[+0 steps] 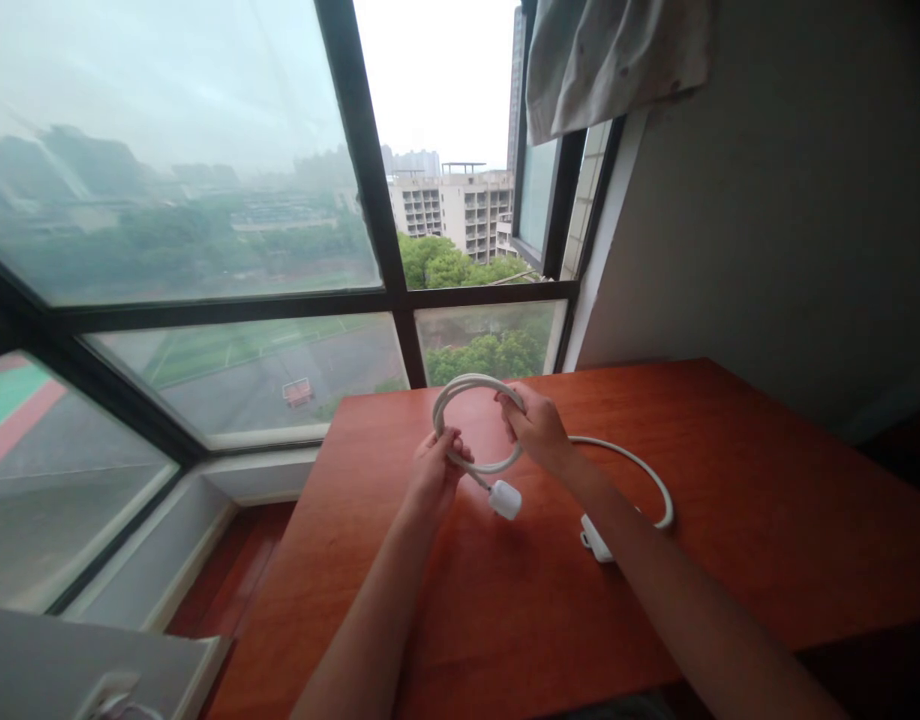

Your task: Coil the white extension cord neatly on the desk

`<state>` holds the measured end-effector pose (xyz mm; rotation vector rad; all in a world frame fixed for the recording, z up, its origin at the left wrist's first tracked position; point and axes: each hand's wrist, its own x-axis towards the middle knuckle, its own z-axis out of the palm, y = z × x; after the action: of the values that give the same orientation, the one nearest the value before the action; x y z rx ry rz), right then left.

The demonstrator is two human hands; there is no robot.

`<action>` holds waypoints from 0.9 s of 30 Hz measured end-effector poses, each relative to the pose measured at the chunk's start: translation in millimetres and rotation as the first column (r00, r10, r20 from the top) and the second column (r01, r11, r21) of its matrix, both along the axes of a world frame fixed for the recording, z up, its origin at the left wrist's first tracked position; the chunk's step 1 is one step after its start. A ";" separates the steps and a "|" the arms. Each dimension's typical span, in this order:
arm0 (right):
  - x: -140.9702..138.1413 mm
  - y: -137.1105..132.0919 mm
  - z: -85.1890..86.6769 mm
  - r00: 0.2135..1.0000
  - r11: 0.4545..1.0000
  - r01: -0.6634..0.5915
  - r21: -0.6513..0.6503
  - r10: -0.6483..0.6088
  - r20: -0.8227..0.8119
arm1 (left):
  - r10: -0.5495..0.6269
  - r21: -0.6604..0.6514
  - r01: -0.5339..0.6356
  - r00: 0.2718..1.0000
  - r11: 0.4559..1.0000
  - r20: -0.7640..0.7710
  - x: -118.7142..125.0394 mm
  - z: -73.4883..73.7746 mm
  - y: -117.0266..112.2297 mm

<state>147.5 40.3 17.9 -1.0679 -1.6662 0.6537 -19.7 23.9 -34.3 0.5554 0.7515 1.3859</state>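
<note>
A white power cord (471, 380) is looped into a round coil held above the wooden table (745, 470). My left hand (436, 465) pinches the lower left side of the coil, and my right hand (535, 425) grips its upper right side. From below my left hand hangs the cord's white plug (505, 500). Beyond my right hand a loose length of the cord curves over the tabletop. It leads back towards a white power strip (596, 538), mostly hidden behind my right forearm.
A dark-framed window (396, 250) stands behind and to the left of the table, with one pane swung outward at the right. A grey curtain (617, 65) hangs at the top. The wall (767, 220) rises along the right, and a white ledge (141, 560) lies at the left.
</note>
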 end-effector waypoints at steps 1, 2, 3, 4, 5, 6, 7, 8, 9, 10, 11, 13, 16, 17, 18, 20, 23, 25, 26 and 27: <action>-0.7 -0.5 -1.3 1.000 1.000 0.001 -0.003 -0.001 0.014 | 0.014 -0.001 -0.014 0.999 1.000 0.051 -0.8 0.1 1.3; -1.1 -1.3 -2.7 0.999 1.000 0.001 -0.004 -0.001 0.032 | 0.027 -0.001 -0.027 0.996 1.000 0.088 -2.1 0.7 2.6; -1.0 -2.3 -4.5 0.998 1.000 -0.003 -0.005 0.004 0.055 | 0.045 -0.003 -0.045 0.992 0.999 0.117 -3.9 1.6 3.7; -0.5 -3.5 -6.8 0.996 1.000 -0.015 -0.005 0.015 0.082 | 0.066 -0.009 -0.065 0.988 0.998 0.139 -6.1 2.6 4.7; 0.4 -4.8 -9.6 0.994 1.000 -0.031 -0.006 0.031 0.108 | 0.091 -0.019 -0.090 0.984 0.996 0.154 -8.4 3.6 5.6; 1.5 -6.0 -12.7 0.990 0.999 -0.050 -0.013 0.051 0.128 | 0.122 -0.032 -0.118 0.979 0.992 0.164 -10.5 4.4 6.3; 3.0 -7.2 -16.0 0.987 0.997 -0.069 -0.027 0.072 0.140 | 0.155 -0.048 -0.149 0.974 0.988 0.168 -12.3 4.9 6.9; 4.6 -8.0 -19.2 0.985 0.995 -0.086 -0.047 0.092 0.147 | 0.191 -0.064 -0.183 0.968 0.981 0.165 -13.6 5.0 7.5; 6.5 -8.4 -21.9 0.983 0.992 -0.101 -0.071 0.111 0.148 | 0.228 -0.077 -0.218 0.961 0.973 0.156 -14.4 4.8 8.0; 8.6 -8.3 -24.0 0.981 0.989 -0.117 -0.095 0.130 0.147 | 0.259 -0.084 -0.249 0.955 0.965 0.143 -14.8 4.4 8.5; 11.2 -7.7 -25.2 0.977 0.983 -0.140 -0.117 0.157 0.147 | 0.281 -0.084 -0.272 0.951 0.959 0.131 -15.1 3.9 8.9; 17.6 -4.5 -25.0 0.965 0.967 -0.204 -0.150 0.225 0.136 | 0.299 -0.068 -0.292 0.947 0.954 0.117 -15.9 3.4 9.7; 30.6 2.6 -18.5 0.945 0.937 -0.310 -0.161 0.322 0.057 | 0.299 -0.040 -0.296 0.946 0.954 0.126 -19.1 5.2 10.3; 35.3 4.9 -15.0 0.938 0.931 -0.332 -0.155 0.342 0.046 | 0.304 -0.030 -0.302 0.944 0.953 0.131 -20.6 6.3 10.4; 39.6 6.8 -10.8 0.931 0.925 -0.348 -0.151 0.360 0.059 | 0.308 -0.019 -0.309 0.942 0.951 0.134 -22.0 7.6 10.4; 46.0 9.0 -0.9 0.916 0.922 -0.360 -0.144 0.378 0.135 | 0.314 0.004 -0.317 0.939 0.948 0.141 -24.2 10.6 10.2; 46.6 9.0 13.9 0.912 0.932 -0.345 -0.112 0.361 0.196 | 0.315 0.024 -0.325 0.931 0.945 0.185 -24.2 16.2 9.7; 39.7 7.9 20.9 0.925 0.934 -0.346 -0.083 0.355 0.137 | 0.317 0.040 -0.335 0.918 0.941 0.237 -21.6 21.5 9.3; 34.3 7.4 23.0 0.930 0.933 -0.352 -0.074 0.357 0.085 | 0.315 0.050 -0.339 0.912 0.940 0.263 -19.5 24.6 9.3; 28.1 7.0 24.3 0.933 0.931 -0.357 -0.070 0.360 0.028 | 0.309 0.060 -0.339 0.907 0.939 0.287 -16.8 27.9 9.4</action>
<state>175.6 47.3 42.2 -0.8281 -1.9079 0.9308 -36.5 33.3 -6.4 0.3184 0.5611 1.7805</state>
